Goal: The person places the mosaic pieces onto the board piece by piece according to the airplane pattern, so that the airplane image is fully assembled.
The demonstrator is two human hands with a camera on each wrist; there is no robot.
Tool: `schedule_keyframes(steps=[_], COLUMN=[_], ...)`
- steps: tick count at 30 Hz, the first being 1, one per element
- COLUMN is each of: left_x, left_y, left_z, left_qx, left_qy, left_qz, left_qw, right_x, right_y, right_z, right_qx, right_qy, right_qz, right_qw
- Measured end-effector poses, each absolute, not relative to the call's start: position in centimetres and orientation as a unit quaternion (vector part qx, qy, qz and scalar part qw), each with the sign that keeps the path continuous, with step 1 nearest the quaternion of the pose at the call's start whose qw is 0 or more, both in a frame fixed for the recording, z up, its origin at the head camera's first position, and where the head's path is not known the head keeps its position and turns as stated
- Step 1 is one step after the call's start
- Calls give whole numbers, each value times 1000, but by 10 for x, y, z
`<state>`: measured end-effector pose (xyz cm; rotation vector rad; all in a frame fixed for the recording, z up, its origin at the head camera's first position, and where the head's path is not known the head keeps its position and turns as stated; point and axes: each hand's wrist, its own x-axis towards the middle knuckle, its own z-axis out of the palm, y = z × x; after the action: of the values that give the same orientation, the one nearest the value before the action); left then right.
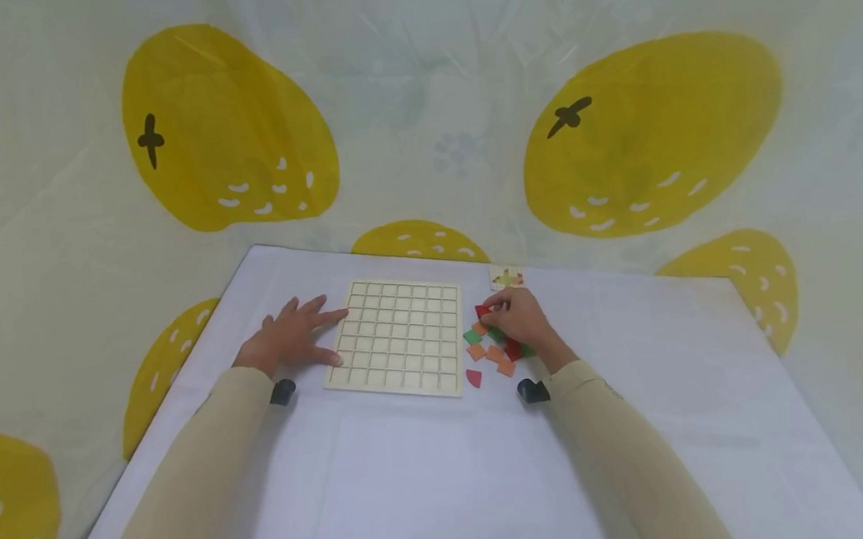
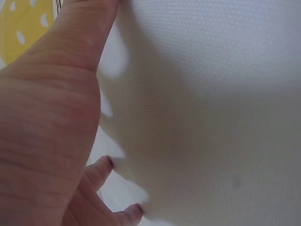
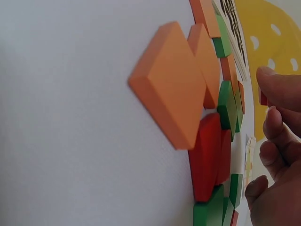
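My left hand [image 1: 289, 336] lies with fingers spread at the left side of a pale wooden grid board [image 1: 399, 338]; its thumb and a finger touch the edge. In the left wrist view, the palm side and fingertips [image 2: 129, 214] show close to the white cloth. With thumb and finger, my right hand [image 1: 522, 317] pinches a small red piece [image 1: 483, 310], partly hidden, above a loose group of pieces. Among them are orange square tiles [image 3: 171, 84], red pieces [image 3: 207, 160] and green pieces [image 3: 228, 108]. A red quarter-round piece [image 1: 473, 378] lies nearest the board's lower right corner.
Behind the right hand, a small printed card [image 1: 507, 277] lies near the table's back edge. White cloth covers the table [image 1: 387, 490]. A curtain with large yellow fruit shapes [image 1: 229, 125] hangs behind it.
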<state>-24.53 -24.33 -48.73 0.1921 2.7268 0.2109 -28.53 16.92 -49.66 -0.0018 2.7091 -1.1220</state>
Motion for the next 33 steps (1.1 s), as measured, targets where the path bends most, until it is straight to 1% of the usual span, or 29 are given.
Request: schedule_keyframes(steps=[16, 21, 30, 33], left_x=[-244, -242, -240, -239], left_y=[-243, -242, -241, -242], left_z=[-485, -483, -483, -482], left_qx=[70, 66, 73, 76], left_qy=[974, 973, 975, 975], left_qz=[78, 82, 83, 81], left_qw=[200, 203, 194, 191], right_x=[-274, -273, -271, -270], right_y=[157, 152, 141, 138], right_z=[-488, -491, -491, -493], right_qx=[-46, -31, 8, 9], right_qy=[912, 913, 910, 908], right_qz=[-396, -393, -396, -402], right_qw=[98, 105, 122, 117])
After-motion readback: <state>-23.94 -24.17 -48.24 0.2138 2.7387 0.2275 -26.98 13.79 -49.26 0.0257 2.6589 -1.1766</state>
